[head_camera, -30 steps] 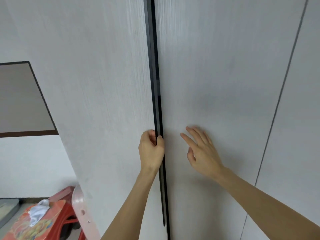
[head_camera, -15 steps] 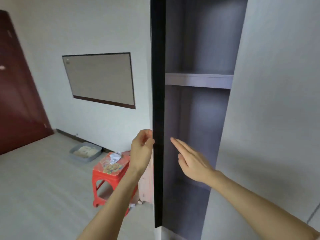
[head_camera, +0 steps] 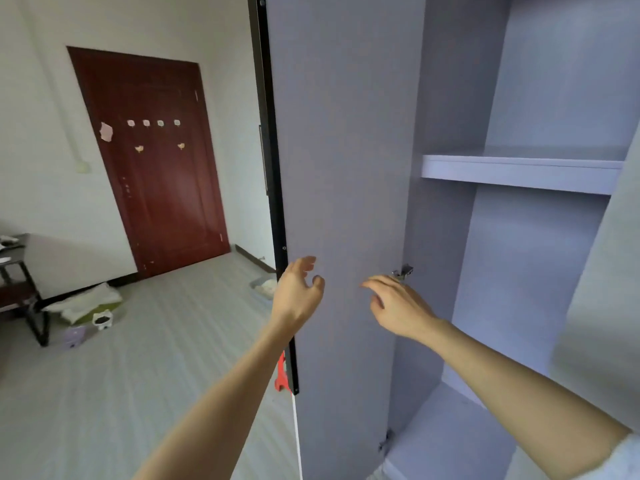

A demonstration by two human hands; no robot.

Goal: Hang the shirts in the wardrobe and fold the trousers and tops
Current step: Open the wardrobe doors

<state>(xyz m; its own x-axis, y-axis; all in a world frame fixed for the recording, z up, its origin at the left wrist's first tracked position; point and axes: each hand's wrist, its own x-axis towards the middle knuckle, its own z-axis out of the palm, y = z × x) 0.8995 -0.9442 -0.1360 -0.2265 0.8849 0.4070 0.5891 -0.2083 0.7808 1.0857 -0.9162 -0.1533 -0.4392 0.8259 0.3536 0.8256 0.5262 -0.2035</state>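
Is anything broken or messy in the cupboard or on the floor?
Nothing looks broken. The wardrobe door stands open and straight, its shelf is level and nothing shows on it. The only untidy spot is a heap of pale cloth on the floor beside the dark table.

Both bare forearms reach forward; the left hand (head_camera: 298, 292) and right hand (head_camera: 398, 306) hang with fingers loosely spread, holding nothing.
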